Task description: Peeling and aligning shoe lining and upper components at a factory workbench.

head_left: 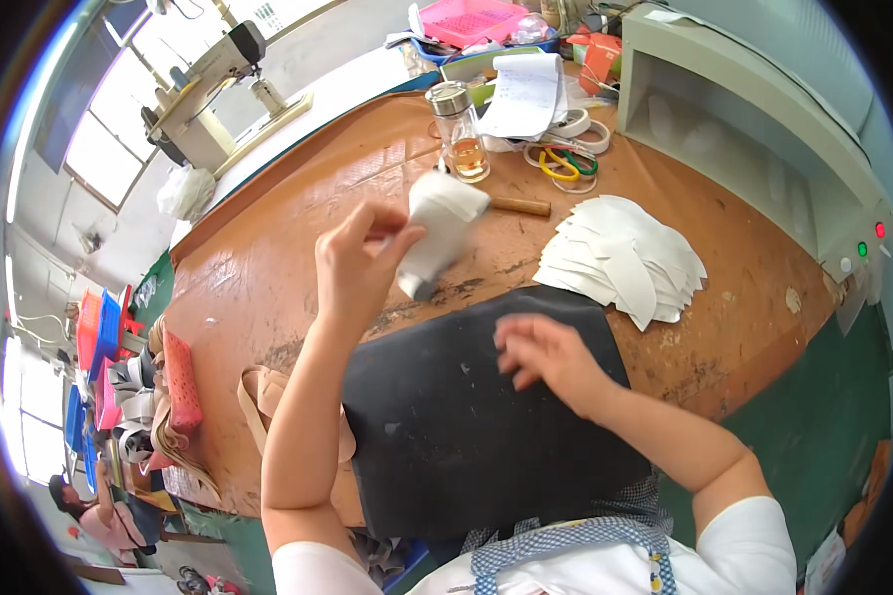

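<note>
My left hand (pixel 357 260) is raised over the far left of a black mat (pixel 466 426). Its thumb and fingers pinch the edge of a curved white piece with dark grey ends (pixel 435 223), blurred by motion; its kind is unclear. Over the mat's right half hovers my right hand (pixel 551 359), fingers loosely bent and apart, nothing visible in them. Just beyond that hand lies a fanned pile of white cut pieces (pixel 620 253). A wooden handle (pixel 521 205) lies behind the held piece, its other end hidden.
A lidded glass bottle (pixel 458 134), scissors (pixel 566 164), tape rolls (pixel 580 127) and paper sheets (pixel 526 94) occupy the table's back. At right stands a grey box-like machine (pixel 734 129). Beige strips (pixel 260 397) lie left of the mat. Another person (pixel 114 521) sits far left.
</note>
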Available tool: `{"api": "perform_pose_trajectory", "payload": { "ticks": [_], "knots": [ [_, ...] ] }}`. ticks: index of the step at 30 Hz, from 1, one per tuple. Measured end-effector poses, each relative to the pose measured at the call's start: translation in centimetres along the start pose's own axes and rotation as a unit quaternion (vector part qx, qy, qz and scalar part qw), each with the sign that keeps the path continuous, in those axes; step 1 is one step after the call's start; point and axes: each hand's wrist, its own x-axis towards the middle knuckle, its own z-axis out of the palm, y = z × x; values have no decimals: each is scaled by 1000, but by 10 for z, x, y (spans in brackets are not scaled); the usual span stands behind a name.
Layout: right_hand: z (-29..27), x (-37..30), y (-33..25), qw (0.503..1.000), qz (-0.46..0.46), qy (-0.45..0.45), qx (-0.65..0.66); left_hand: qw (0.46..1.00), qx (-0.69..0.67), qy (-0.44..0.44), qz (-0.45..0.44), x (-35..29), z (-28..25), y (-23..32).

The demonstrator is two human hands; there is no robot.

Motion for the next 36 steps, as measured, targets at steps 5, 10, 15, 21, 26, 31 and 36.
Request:
{"api": "perform_pose_trajectory", "payload": {
  "ticks": [5,10,15,21,26,31,36],
  "knots": [
    [14,22,-35,989,-139,18,53,987,-92,-75,-105,-59,0,27],
    [8,13,-23,989,-118,20,82,974,-163,-82,-133,-78,8,23],
    [-17,15,-10,985,-49,126,106,980,-176,39,-88,-31,-41,-20],
    [-33,38,-23,984,-94,145,36,976,-114,179,-44,31,-132,-35],
    [-80,150,-61,964,-85,210,-142,988,-60,142,-13,33,-88,-27],
    [35,142,-52,996,-81,-35,-25,973,-197,99,-69,-16,-45,-17],
    [32,131,-17,985,-35,-21,170,968,-189,27,-161,-27,-10,-32]
  ]
}}
